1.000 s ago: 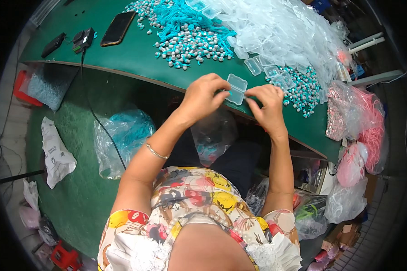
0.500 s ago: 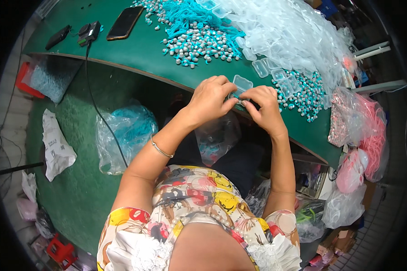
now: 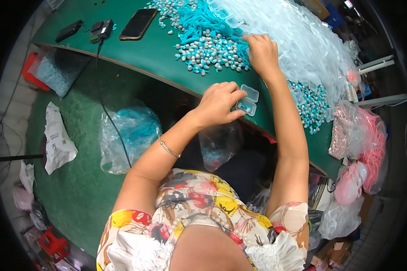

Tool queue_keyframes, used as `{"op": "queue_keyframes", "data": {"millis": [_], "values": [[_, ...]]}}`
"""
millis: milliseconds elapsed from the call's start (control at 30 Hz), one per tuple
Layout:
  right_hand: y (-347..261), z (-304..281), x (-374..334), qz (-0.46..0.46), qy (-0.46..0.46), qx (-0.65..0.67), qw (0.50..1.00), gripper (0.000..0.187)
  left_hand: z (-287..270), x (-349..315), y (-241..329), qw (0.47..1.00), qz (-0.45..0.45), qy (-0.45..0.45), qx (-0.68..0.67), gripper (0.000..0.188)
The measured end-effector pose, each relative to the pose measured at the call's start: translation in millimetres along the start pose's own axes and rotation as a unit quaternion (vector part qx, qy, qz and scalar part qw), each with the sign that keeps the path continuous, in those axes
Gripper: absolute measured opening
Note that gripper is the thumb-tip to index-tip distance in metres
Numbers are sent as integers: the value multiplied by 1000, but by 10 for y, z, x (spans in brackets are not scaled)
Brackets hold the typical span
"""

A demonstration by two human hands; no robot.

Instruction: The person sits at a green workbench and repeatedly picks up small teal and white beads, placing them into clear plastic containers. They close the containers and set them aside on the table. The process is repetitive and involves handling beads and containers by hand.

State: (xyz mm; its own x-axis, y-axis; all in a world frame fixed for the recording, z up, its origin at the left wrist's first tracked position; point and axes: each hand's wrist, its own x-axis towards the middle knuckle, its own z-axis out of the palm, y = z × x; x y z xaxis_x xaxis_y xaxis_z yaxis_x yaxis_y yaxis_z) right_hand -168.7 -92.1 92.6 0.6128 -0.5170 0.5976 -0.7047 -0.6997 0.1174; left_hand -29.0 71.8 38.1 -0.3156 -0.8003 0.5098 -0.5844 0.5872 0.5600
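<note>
Clock ref.: open clear box at dial ctr., 12 = top of view.

L hand (image 3: 221, 101): at 9 o'clock, thumb & fingertips gripping L side of open clear box (image 3: 251, 109). Box pos.: at near edge of green table (image 3: 163, 61); lid folded back twd. 12, small teal pcs. (image 3: 244, 106) in lower half. Cannot tell if box base rests on table.

R hand (image 3: 263, 54): betw. 12 & 1, arm extended, fingers curled, tips at R edge of teal cords (image 3: 203, 22). Cannot tell if anything is gripped.

Surrounding matl.:
- 11 o'clock: grey-&-teal beads (image 3: 208, 54), adj. to cords.
- 1 o'clock: lg. heap of clear boxes (image 3: 303, 49).
- 3 o'clock: 2nd bead pile (image 3: 313, 108).
- Betw. 3 & 4: pink cords (image 3: 371, 149), bagged.
- 10 o'clock: phone (image 3: 139, 24); blk. device (image 3: 101, 30) w/ cable, farther out.
</note>
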Motion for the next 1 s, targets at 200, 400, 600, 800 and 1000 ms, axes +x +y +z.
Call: {"op": "queue_keyframes", "data": {"millis": [200, 400, 600, 800, 1000], "values": [[82, 84, 340, -33, -257, -160, 952, 21, 41, -31, -20, 1000, -12, 3, -7, 46], [185, -91, 324, -12, -207, -83, 975, 21, 47, -36, -15, 1000, -12, 10, -10, 45], [11, -485, -192, 65, -44, 207, 975, 21, 44, -40, -29, 1000, -7, 19, -5, 46], [-382, -861, -1023, 151, -55, 300, 940, 23, 45, -14, -44, 1000, -5, 15, -12, 47], [-575, -799, -1340, 119, -40, 229, 965, 16, 38, -5, -37, 1000, -10, 14, -15, 48]]}}
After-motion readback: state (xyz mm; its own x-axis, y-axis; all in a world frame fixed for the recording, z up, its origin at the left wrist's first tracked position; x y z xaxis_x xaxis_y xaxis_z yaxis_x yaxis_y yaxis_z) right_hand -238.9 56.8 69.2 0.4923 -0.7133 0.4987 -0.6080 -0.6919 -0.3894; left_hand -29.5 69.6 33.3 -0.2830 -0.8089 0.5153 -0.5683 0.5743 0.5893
